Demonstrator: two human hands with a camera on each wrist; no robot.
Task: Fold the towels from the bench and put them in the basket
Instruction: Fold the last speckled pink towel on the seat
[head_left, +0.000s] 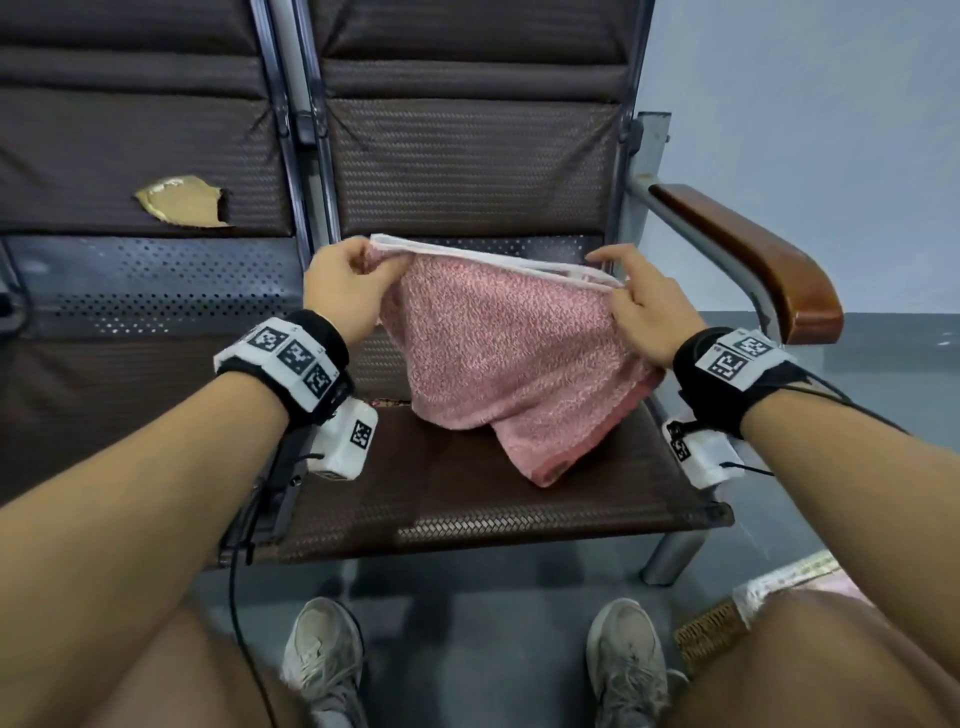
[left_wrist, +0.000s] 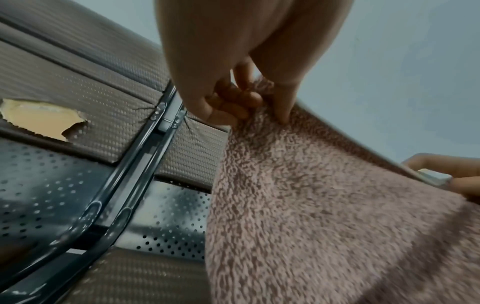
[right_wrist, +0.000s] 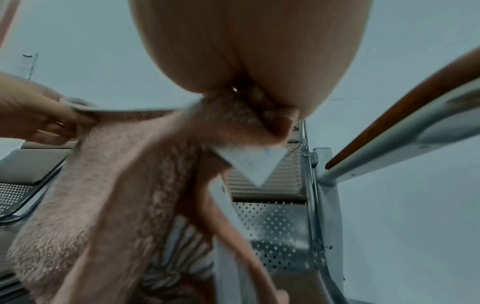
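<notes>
left hand (head_left: 340, 291) – fingers pinch top corner of pink terry towel (head_left: 514, 364) | right hand (head_left: 641, 312) – pinches other corner | towel's lower end rests on brown woven bench seat (head_left: 519, 504)

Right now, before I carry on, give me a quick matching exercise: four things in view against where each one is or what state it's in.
Things:
1. pink terry towel
2. left hand
3. brown wooden armrest
4. woven wicker basket

Places or states:
A. on the floor by the right knee
B. pinches the towel's left top corner
C. held up by its top edge, lower end resting on the seat
D. at the bench's right end

Pairs: 1-C, 2-B, 3-D, 4-A
</notes>
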